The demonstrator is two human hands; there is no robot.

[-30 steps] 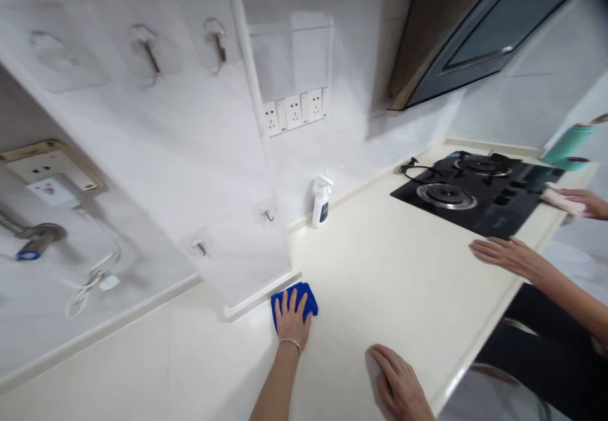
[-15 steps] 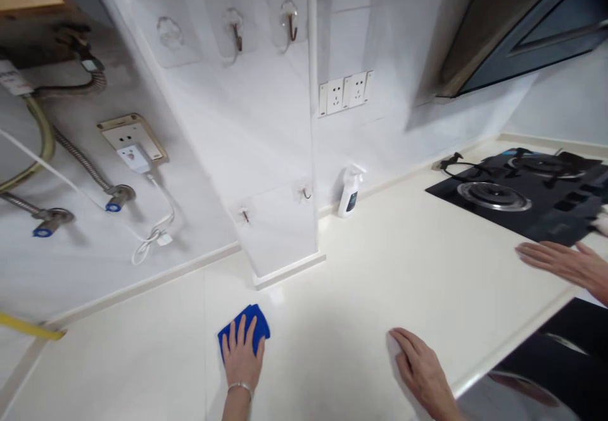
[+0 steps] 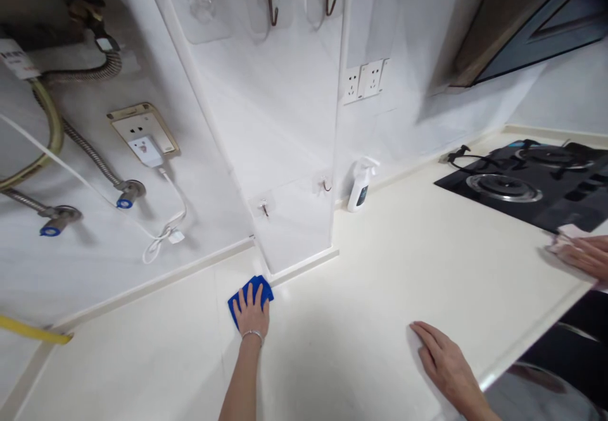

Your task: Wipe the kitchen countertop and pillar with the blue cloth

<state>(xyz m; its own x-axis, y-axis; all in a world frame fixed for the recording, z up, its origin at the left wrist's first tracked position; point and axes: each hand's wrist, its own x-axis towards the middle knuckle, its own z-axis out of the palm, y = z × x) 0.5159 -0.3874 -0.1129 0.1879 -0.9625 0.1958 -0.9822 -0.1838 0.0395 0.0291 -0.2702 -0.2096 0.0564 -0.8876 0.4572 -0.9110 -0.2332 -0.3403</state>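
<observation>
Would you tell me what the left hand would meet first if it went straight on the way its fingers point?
The left hand would probably reach the white upstand at the wall's foot first; depth is unclear.

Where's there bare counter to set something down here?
The widest bare patch of cream countertop lies between the spray bottle, the black gas hob and your right hand. Another lies left of your left hand on the blue cloth. It's crowded at the hob's front corner, where a co-worker's hand holds a pale cloth.

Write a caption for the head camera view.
Left hand presses a blue cloth on the cream countertop; right hand rests flat beside it.
</observation>
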